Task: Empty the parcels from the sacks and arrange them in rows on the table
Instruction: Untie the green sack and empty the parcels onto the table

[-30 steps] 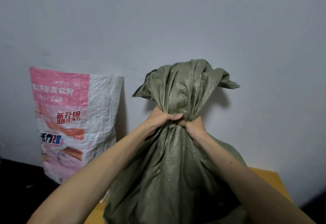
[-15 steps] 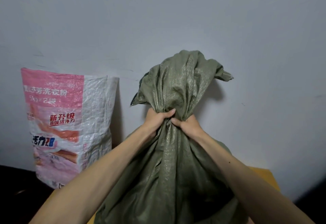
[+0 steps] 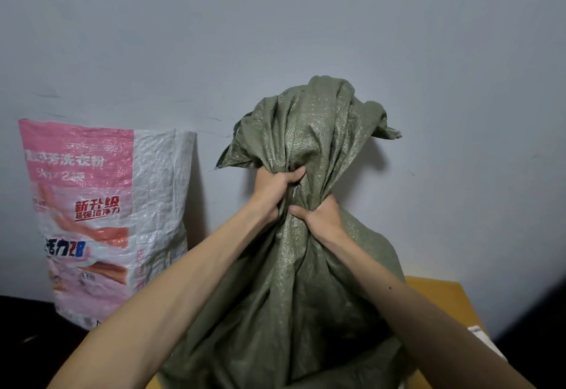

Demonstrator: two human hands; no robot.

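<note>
The white and pink woven plastic sack (image 3: 104, 220), against the pale grey wall (image 3: 183, 36) off the yellow wooden surface's (image 3: 441, 299) left edge, reads "洗衣粉", "5kg×2袋", "新升级", "超强洁净力" and "活力28". The olive-green woven plastic sack (image 3: 306, 281) stands mid-surface, hiding most of it. The left hand's (image 3: 275, 192) grip is clamped on its bunched neck, and the right hand's (image 3: 321, 220) grip is clamped just below. A white printed label (image 3: 477, 332), unreadable, shows at the right edge.

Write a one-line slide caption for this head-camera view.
Left hand and right hand grip the green sack by its bunched neck; pink sack stands by the wall.
</note>
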